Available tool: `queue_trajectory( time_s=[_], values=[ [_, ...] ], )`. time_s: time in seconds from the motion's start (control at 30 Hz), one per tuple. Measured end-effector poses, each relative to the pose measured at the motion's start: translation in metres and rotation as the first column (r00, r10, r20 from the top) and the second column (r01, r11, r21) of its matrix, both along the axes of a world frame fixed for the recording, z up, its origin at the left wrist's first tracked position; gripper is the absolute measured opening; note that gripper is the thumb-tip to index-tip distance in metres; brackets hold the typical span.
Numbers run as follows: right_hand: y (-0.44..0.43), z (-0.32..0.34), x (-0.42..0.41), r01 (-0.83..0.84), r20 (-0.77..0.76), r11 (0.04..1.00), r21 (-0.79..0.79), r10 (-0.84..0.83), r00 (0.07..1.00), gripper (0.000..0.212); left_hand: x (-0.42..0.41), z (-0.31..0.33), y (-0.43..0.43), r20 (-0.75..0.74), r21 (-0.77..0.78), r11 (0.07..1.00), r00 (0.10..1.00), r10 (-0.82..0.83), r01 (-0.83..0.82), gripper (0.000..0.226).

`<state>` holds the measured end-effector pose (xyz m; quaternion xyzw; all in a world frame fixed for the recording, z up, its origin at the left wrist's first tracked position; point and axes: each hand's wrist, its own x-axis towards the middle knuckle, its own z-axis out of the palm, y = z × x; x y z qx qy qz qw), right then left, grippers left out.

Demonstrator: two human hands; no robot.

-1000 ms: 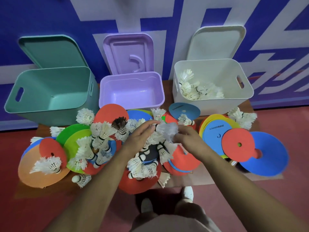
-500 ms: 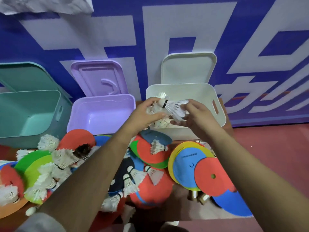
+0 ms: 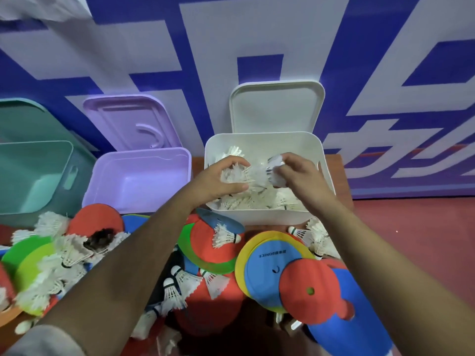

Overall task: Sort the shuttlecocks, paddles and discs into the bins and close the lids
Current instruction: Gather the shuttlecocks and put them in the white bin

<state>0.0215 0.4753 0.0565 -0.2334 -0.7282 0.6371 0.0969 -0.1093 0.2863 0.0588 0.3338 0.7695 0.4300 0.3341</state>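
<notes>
Both our hands are over the white bin [image 3: 259, 217], which sits at the right of the row of three; its lid [image 3: 276, 106] stands raised against the blue-and-white wall [image 3: 257, 34]; the bin's floor is covered with white shuttlecocks [image 3: 246, 201]. Our left hand [image 3: 221, 179] is curled, thumb below and fingers above, around blurred white feathers; we cannot tell whether it truly grips them or merely cups them. Our right hand [image 3: 299, 173] pinches a blurred shuttlecock [image 3: 273, 170] at its fingertips, just above the pile inside the bin.

The purple bin [image 3: 138, 201] in the middle is open, lid [image 3: 128, 124] up; we see nothing inside it; the teal bin [image 3: 33, 176] at the left is likewise open.

In front of the bins lies the unsorted heap; loose shuttlecocks rest across coloured discs; one shuttlecock [image 3: 226, 237] lies on a red disc [image 3: 205, 242] edged by a green one, just before the white bin; a few more lie near our left forearm; a cluster [image 3: 64, 255] sits on green discs [image 3: 25, 258] at the left. At the right, a blue disc [image 3: 267, 268] lies on a yellow disc [image 3: 241, 255]; a red paddle-shaped piece [image 3: 308, 296] overlaps them both and a blue piece [image 3: 359, 330] beneath.
</notes>
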Motion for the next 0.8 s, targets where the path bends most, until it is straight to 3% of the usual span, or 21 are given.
queue_trajectory(
  time_s=[0.07,0.17,0.3,0.37,0.5,0.57,0.67,0.73,0.8],
  values=[
    [0.002,-0.005,-0.003,-0.031,0.055,0.996,0.089,0.027,0.998,0.015,0.001,-0.003,0.010,0.025,-0.024,0.999,0.999,-0.044,0.045,0.041],
    [0.007,-0.017,-0.003,0.008,0.122,1.000,0.009,-0.009,0.992,0.017,0.001,-0.010,0.019,0.010,-0.071,0.987,0.990,-0.141,0.142,0.046],
    [0.013,-0.035,-0.006,-0.118,0.245,0.961,0.250,0.055,0.968,0.005,-0.004,-0.029,0.029,0.027,-0.269,0.925,0.962,-0.272,0.269,0.070],
    [0.018,-0.042,-0.009,-0.204,0.327,0.910,0.361,0.082,0.941,0.013,-0.004,-0.039,0.033,-0.008,-0.372,0.876,0.943,-0.334,0.307,0.082],
    [0.019,-0.047,-0.010,-0.381,0.506,0.796,0.469,0.111,0.855,0.020,-0.009,-0.066,0.031,-0.115,-0.528,0.770,0.868,-0.484,0.359,0.057],
    [0.018,-0.051,-0.008,-0.425,0.561,0.785,0.451,0.121,0.819,0.015,-0.012,-0.075,0.028,-0.155,-0.530,0.757,0.835,-0.528,0.381,0.043],
    [0.016,-0.054,0.002,-0.455,0.623,0.774,0.440,0.102,0.776,0.028,-0.013,-0.069,0.023,-0.209,-0.447,0.824,0.855,-0.475,0.349,0.047],
    [0.014,-0.050,0.011,-0.386,0.555,0.749,0.539,0.029,0.832,0.034,-0.010,-0.056,0.014,-0.296,-0.322,0.918,0.896,-0.331,0.233,0.038],
    [0.004,-0.039,0.023,-0.246,0.390,0.749,0.615,-0.018,0.921,0.039,-0.002,-0.039,-0.006,-0.343,-0.171,0.982,0.930,-0.134,0.078,0.025]
  ],
)
